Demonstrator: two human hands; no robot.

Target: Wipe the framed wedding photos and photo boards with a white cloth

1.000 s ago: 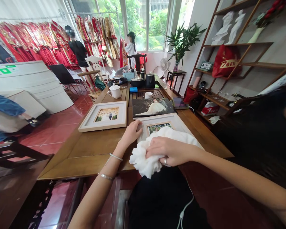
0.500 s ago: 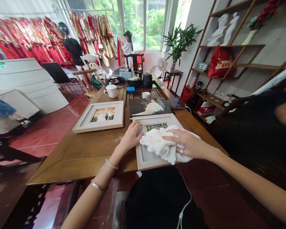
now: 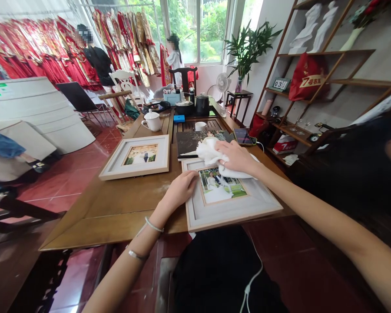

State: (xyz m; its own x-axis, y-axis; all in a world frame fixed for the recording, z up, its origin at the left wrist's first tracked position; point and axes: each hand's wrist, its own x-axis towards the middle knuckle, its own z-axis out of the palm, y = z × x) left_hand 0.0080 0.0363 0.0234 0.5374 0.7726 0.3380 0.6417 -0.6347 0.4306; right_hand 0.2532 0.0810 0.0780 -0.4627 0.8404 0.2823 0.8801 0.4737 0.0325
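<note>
A light wooden picture frame (image 3: pixel 234 213) with a wide pale border and a small photo lies flat at the table's near edge. My left hand (image 3: pixel 182 188) grips its left side, the fingers curled over the edge. My right hand (image 3: pixel 236 156) presses a crumpled white cloth (image 3: pixel 210 151) onto the far part of the frame. The cloth also reaches over the near side of a dark photo panel (image 3: pixel 189 141) lying just behind. To the left rests a second picture frame (image 3: pixel 163 163) with another photo, apart from both hands.
On the wooden table (image 3: pixel 127 204) stand a lidded white mug (image 3: pixel 152 121), a small white cup (image 3: pixel 200 126), a phone (image 3: pixel 243 136) on a cable and a black kettle (image 3: pixel 202 105). A person in dark clothing (image 3: pixel 355 165) sits close at the right.
My right hand has moved the cloth away from me, from the frame's middle to its far edge, uncovering the photo. My left hand stays at the left side.
</note>
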